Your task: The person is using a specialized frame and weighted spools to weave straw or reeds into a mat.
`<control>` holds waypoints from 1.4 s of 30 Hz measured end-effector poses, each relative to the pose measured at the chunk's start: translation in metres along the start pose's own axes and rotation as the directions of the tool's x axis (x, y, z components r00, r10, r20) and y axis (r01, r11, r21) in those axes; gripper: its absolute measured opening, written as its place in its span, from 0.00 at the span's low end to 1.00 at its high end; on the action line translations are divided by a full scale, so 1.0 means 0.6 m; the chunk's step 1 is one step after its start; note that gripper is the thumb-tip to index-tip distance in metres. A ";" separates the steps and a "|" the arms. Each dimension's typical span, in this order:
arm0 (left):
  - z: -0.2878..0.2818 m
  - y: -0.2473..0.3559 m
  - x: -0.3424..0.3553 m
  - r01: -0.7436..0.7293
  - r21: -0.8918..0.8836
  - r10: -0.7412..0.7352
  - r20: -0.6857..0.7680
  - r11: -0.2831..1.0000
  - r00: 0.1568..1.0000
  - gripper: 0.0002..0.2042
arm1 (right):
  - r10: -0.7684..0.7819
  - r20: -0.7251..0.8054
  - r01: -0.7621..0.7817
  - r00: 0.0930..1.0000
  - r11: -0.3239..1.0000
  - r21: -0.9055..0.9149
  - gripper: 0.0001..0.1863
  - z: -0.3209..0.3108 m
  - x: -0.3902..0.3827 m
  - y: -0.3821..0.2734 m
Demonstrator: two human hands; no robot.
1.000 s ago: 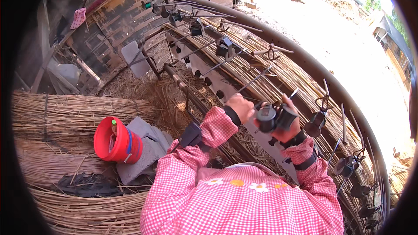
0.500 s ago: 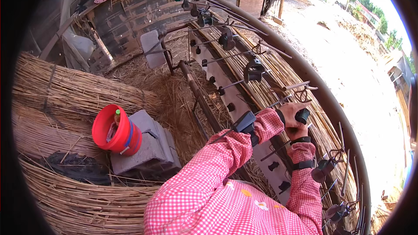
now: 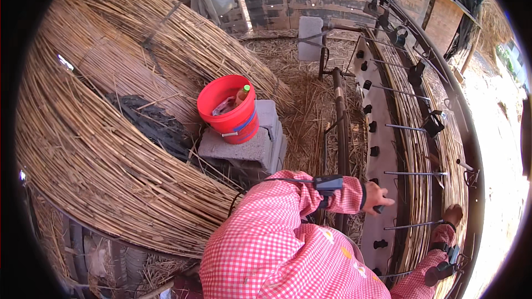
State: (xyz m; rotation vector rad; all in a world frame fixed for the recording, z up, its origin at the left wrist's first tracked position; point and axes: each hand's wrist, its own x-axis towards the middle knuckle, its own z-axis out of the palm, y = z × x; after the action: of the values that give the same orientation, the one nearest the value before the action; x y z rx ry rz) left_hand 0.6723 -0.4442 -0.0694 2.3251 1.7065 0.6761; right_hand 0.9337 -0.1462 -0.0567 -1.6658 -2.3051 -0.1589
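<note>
My left hand (image 3: 378,198) is at the near side of the reed mat (image 3: 419,188), over a pale board (image 3: 385,158). Its fingers close on a small black bobbin (image 3: 379,209), one finger stretched out to the right. Across the mat, my right hand (image 3: 453,214) is curled beside the far end of a thin metal rod (image 3: 413,226). What it holds, if anything, is hidden. More black bobbins (image 3: 374,151) sit in a row along the board. Larger dark bobbins (image 3: 433,124) hang at the far ends of other rods.
To the left, a red bucket (image 3: 227,124) with a bottle stands on grey blocks (image 3: 235,148). Large reed bundles (image 3: 127,149) lie beyond it. A brown metal pipe (image 3: 340,127) runs beside the board, and a curved dark rail (image 3: 471,133) borders the mat's far side.
My hands, together at one dark bobbin before, have parted: the left came to the mat's near side, the right stays at the far side. The view has turned left.
</note>
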 end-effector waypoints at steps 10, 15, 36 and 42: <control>-0.233 0.041 -0.154 -0.287 -0.796 -0.373 -0.526 0.534 0.765 0.38 | -0.766 0.359 -0.533 0.534 0.024 0.845 0.29 -0.198 -0.267 -0.266; -0.221 0.089 -0.085 -0.629 -0.775 -0.273 -0.618 0.055 0.737 0.33 | -0.862 -0.221 -0.360 0.456 -0.406 0.840 0.22 -0.363 -0.365 -0.402; -0.023 0.031 0.298 0.131 -0.982 -0.379 0.173 -0.135 0.909 0.25 | 0.234 0.667 0.064 0.707 -0.961 0.269 0.13 -0.041 -0.105 -0.180; -0.049 0.020 0.287 -0.110 -0.343 0.014 -0.271 0.933 0.963 0.44 | -0.028 0.662 -0.462 0.749 -0.738 0.491 0.22 -0.107 -0.141 -0.252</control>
State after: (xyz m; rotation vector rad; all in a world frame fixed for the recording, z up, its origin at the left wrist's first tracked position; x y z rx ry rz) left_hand 0.7103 -0.2902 0.0047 2.1132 1.4555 1.2439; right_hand 0.8267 -0.2890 -0.0087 -0.8212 -0.3624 1.9933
